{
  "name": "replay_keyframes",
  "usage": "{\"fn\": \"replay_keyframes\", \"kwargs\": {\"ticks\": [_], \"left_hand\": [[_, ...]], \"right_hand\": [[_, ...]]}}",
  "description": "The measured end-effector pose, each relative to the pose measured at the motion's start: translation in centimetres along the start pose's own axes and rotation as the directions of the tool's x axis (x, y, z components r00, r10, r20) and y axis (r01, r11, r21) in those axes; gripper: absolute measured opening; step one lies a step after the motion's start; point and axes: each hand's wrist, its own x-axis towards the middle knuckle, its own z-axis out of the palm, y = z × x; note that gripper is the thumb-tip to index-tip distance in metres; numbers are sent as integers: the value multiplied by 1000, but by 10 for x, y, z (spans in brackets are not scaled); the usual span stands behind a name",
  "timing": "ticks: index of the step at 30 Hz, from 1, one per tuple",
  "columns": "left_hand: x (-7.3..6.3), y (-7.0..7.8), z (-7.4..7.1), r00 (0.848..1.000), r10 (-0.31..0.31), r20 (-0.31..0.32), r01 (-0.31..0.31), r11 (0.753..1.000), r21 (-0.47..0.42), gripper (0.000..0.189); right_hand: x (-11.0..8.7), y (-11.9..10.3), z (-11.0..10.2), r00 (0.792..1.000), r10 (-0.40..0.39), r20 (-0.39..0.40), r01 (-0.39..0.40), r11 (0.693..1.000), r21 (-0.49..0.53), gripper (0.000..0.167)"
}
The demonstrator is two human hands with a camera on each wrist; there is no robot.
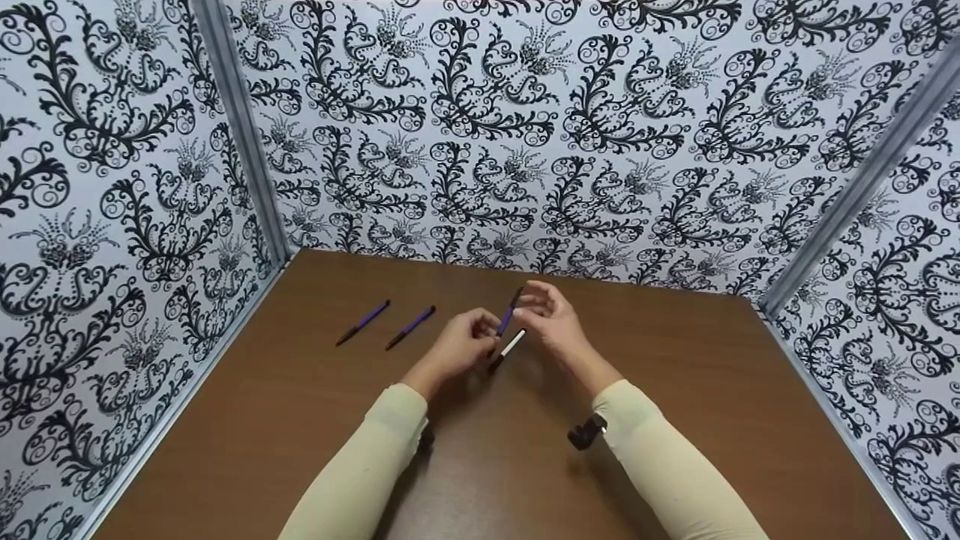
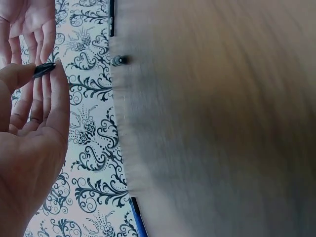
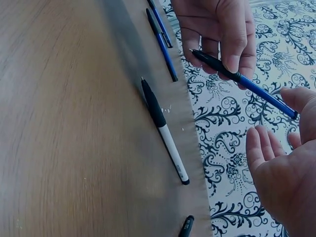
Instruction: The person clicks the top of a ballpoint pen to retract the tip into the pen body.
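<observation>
My left hand (image 1: 461, 346) pinches a blue pen (image 3: 261, 92) by its black grip, between thumb and fingers, above the table. The bare writing tip points out past the fingers, as the right wrist view shows. At the pen's other end is my right hand (image 1: 559, 326), its fingers extended and spread. The right thumb lies right beside the barrel's end; whether it touches cannot be told. Beneath the hands, a white pen (image 3: 170, 150) with a black grip lies on the brown table. The left wrist view shows the held pen's dark end (image 2: 44, 70) at the left fingertips.
Two more blue pens (image 1: 364, 322) (image 1: 411, 328) lie side by side, slanted, to the left of the hands. A black piece (image 3: 186, 227) is cut off at the right wrist view's lower edge. Patterned walls (image 1: 495, 150) stand behind and beside the wooden table (image 1: 247, 420).
</observation>
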Motion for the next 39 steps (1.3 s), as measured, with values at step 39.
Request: {"fn": "replay_keyframes", "kwargs": {"ticks": [39], "left_hand": [[-8,11,25,999,18,48,-5,963,-270,17]], "right_hand": [[-12,-27,-8,984,-160,73,163,986,-38,57]]}}
